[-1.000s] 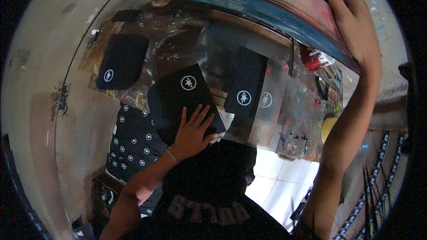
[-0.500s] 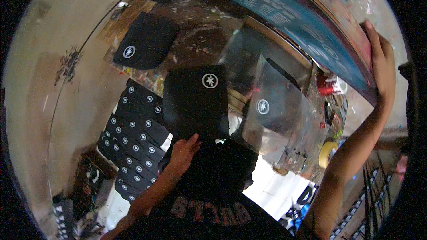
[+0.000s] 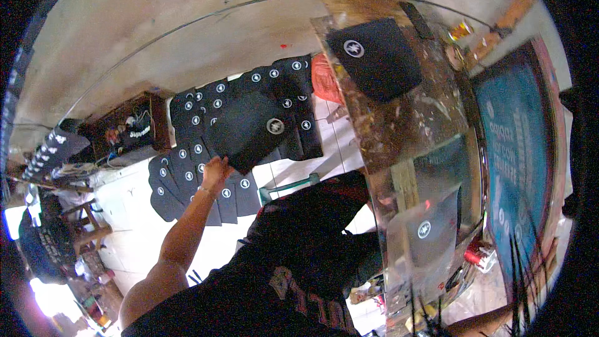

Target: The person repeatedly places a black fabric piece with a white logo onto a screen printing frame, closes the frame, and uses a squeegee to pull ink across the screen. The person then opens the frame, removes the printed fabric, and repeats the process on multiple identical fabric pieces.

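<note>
Left hand (image 3: 216, 175) holds black sheet (image 3: 243, 128) by its edge, left of centre | badged sheets (image 3: 181, 176) behind | right forearm (image 3: 480, 324), lower right — cannot tell its grip

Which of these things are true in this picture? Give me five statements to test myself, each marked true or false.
1. The left hand holds a black sheet at its edge. True.
2. The round emblem on the black sheet is red. False: the round emblem is white.
3. Black pieces with similar marks lie in overlapping rows left of the worktable. True.
4. The framed screen at the right is yellow. False: the framed screen is mostly blue.
5. Another marked sheet lies on the worktable. True.
</note>
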Demonstrator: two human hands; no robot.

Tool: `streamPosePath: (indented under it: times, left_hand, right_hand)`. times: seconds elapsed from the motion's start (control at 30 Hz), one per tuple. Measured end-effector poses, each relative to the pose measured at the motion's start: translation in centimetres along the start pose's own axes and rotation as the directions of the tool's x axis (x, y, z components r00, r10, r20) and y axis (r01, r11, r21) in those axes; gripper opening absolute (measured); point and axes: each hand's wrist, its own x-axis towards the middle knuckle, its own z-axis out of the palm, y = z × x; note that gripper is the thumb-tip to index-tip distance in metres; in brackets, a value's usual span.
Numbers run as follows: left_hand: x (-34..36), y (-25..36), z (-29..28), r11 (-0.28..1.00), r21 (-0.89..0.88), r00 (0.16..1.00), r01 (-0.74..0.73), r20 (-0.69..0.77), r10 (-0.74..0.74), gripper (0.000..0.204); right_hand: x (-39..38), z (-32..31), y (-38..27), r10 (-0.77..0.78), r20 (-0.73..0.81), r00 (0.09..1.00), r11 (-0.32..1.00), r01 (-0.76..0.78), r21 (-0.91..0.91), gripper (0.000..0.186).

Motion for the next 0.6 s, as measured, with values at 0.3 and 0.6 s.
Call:
streamPosePath:
  times: [0.3, 0.6]
  left_hand:
    - [16.8, -10.1, 2.9, 0.673, 0.506, 0.842, 0.54, -0.32, -0.435, 0.033]
    - [20.1, -18.4, 9.8, 0.591, -0.427, 0.443, 0.685, -0.399, -0.803, 0.06]
  right_hand:
    - [-4.1, -3.4, -14.2, 0.317, 0.017, 0.948, 0.916, -0.311, 0.254, 0.079]
    - [-4.8, -2.9, -12.0, 0.224, -0.013, 0.974, 0.945, -0.214, 0.246, 0.072]
